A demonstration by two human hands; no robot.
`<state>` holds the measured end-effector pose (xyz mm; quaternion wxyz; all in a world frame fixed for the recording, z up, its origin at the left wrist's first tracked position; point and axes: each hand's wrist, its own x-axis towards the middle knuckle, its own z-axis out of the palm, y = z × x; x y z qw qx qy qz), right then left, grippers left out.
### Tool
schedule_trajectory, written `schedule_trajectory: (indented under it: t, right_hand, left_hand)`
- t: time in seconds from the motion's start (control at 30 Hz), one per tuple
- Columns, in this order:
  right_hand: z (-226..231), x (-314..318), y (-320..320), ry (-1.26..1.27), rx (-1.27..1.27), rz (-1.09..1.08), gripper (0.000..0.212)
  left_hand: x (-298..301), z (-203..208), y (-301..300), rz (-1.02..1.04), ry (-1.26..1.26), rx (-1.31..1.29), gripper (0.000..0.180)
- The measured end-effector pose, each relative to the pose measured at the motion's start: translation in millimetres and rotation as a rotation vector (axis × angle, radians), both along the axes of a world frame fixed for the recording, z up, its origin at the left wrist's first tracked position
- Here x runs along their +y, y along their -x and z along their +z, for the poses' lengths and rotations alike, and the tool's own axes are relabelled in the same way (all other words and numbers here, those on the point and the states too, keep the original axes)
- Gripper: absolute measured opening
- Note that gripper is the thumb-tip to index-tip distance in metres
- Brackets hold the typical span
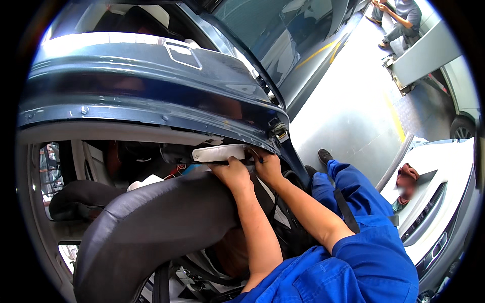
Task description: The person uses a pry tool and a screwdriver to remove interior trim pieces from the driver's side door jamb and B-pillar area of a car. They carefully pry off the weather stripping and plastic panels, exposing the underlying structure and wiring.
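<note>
A long white piece with rounded ends and small dark holes at one end [220, 153] sits along the dark inner edge of the car body. My left hand [233, 174] is closed at its lower edge, the thumb against it and the fingers mostly hidden behind. Beside its right end my right hand [269, 167] is closed, fingers bent around something small and dark that I cannot make out. Just below my hands is the dark leather seat backrest [161, 222]. A metal door latch part [279, 131] shows on the body edge above my right hand.
Red and blue wires [177, 170] hang left of the hands. An open car door [283, 45] stands at the top. On a white door panel [454, 177] at right lies a brown-red glove or cloth [406, 179]. Another person [404, 17] sits far off at the upper right.
</note>
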<state>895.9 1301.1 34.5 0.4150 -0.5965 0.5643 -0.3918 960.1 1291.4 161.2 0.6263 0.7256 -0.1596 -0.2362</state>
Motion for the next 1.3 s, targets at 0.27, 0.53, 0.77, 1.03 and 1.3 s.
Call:
schedule_trajectory:
  t: [0.27, 0.53, 0.77, 1.03, 1.3]
  right_hand:
    - [3.9, 0.3, 5.1, -0.013, -0.179, 0.04, 0.04]
    - [1.4, -2.2, 13.4, -0.015, -0.035, 0.15, 0.059]
    - [-1.2, -5.2, 17.4, -0.014, -0.029, 0.286, 0.075]
    - [16.7, -6.3, 24.0, -0.125, 0.272, 0.439, 0.071]
    - [25.4, 2.0, 27.3, -0.164, 0.246, 0.453, 0.054]
  left_hand:
    - [0.6, -5.0, -0.5, -0.001, 0.025, -0.014, 0.071]
    - [3.2, -21.5, -10.3, 0.004, -0.107, -0.141, 0.067]
    - [7.0, -11.2, -8.3, -0.038, -0.153, -0.164, 0.075]
    - [4.1, 2.4, -4.8, -0.051, -0.103, -0.146, 0.07]
    - [4.3, -10.0, -3.2, -0.052, -0.22, -0.182, 0.065]
